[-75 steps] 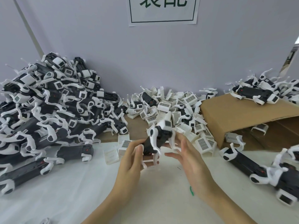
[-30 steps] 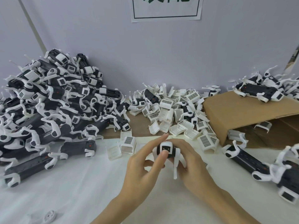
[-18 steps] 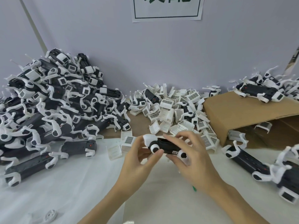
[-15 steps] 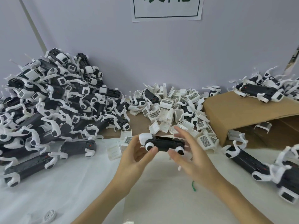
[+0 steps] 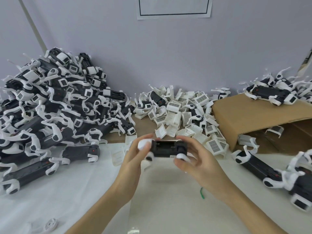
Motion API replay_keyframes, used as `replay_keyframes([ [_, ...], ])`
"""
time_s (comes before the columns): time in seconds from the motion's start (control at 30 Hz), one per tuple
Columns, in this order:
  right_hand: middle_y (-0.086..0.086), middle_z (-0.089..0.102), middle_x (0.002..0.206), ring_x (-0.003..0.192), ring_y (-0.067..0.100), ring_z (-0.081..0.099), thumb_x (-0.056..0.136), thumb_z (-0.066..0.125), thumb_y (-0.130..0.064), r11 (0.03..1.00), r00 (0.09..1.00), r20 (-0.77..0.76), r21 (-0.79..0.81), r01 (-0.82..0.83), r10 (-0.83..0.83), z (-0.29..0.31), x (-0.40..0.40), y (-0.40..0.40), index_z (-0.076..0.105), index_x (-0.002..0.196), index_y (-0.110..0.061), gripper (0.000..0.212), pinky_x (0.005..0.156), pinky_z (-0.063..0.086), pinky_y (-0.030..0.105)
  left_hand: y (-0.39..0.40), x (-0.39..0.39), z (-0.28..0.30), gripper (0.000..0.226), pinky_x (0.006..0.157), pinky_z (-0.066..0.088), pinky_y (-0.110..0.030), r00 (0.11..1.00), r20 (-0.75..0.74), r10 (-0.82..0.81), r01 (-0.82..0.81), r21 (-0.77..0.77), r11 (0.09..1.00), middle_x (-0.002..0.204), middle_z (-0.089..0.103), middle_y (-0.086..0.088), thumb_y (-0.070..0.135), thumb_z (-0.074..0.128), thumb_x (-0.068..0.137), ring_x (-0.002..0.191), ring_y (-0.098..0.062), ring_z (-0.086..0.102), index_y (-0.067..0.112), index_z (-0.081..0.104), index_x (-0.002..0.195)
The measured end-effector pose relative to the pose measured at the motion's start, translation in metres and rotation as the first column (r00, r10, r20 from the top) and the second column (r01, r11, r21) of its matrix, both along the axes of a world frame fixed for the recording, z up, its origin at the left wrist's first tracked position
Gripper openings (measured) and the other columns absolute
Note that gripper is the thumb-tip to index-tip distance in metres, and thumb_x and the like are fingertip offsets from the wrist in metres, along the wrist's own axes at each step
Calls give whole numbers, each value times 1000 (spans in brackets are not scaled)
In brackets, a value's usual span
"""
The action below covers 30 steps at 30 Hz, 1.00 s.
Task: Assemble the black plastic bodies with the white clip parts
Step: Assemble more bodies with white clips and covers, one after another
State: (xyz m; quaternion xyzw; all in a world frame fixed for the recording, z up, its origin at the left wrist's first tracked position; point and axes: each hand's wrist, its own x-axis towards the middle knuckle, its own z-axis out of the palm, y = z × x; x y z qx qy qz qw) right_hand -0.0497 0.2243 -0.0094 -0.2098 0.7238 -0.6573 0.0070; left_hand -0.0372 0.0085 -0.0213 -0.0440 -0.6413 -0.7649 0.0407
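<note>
Hiding black body [image 5: 166, 148] ends: left hand [image 5: 135, 159], right hand [image 5: 200, 159].

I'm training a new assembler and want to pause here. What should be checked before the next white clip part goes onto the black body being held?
1. Body supported at both ends: ok. The left hand and right hand each hold one end of the black body.
2. Body held level, open bay facing up: ok.
3. A hand free to fetch a clip: not ok, both are occupied.
4. Clip supply within view: ok. The loose white clip parts lie just behind the hands.
5. Parts already on the body fully seated: cannot tell, fingers cover the ends.
6. Room to set work down: ok, bare white sheet in front.
</note>
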Motion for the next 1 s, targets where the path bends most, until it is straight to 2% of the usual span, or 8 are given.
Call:
replay_keyframes([
  [0.1,-13,62,137,138,9,52,82,87,-9,983,973,-226,184,-4,46,-10,8,-7,54,138,-29,67,113,35,13,-1,-1,2,58,80,44,-39,993,69,100,-114,245,963,117,76,-9,67,49,101,96,-21,69,17,77,100],
  [0.23,-17,53,137,137,7,49,82,84,-6,925,869,-485,366,101,97,-23,20,-25,48,141,-30,73,108,33,9,-12,-1,-1,74,90,52,-48,953,227,201,-295,538,790,71,62,-14,62,49,103,82,-32,74,8,57,53],
  [0.43,-15,47,153,147,5,41,83,83,-3,895,800,-582,422,142,147,-26,16,-28,42,146,-27,79,116,33,15,-16,-3,0,74,89,50,-48,967,171,188,-253,612,749,67,58,-14,57,40,107,77,-31,74,10,46,50],
  [0.5,-25,44,154,146,0,41,88,83,-15,912,873,-481,392,124,87,-27,12,-21,35,152,-36,83,115,30,11,-15,-3,1,71,94,48,-49,982,87,167,-188,523,831,88,69,-21,60,37,107,92,-33,73,6,60,67],
  [0.6,-27,54,145,141,0,48,89,82,-32,978,969,-246,205,39,13,-26,5,-13,42,147,-35,71,115,37,17,-4,-1,0,45,80,47,-35,980,-116,160,-147,114,983,119,74,-15,49,40,110,105,-32,68,15,69,102],
  [0.7,-18,66,135,134,5,57,89,77,-42,997,994,-100,67,43,-36,-25,1,-10,52,140,-30,58,102,54,32,4,5,-9,29,68,48,-18,951,-261,164,-231,-254,939,106,72,12,51,65,93,82,-13,65,35,60,117],
  [0.87,-9,71,129,123,16,67,95,70,-37,998,999,-51,60,2,1,-29,1,-14,55,138,-25,47,70,59,29,3,5,-12,45,64,47,-15,921,-292,258,-348,-320,881,91,64,11,58,76,81,73,-9,59,34,56,114],
  [1.0,-13,65,139,137,10,55,96,70,-29,998,996,-75,57,-33,37,-28,0,-11,49,145,-30,53,95,57,34,-1,4,-9,45,71,48,-15,922,-330,202,-317,-347,882,107,67,10,52,79,82,81,-11,65,33,57,117],
])
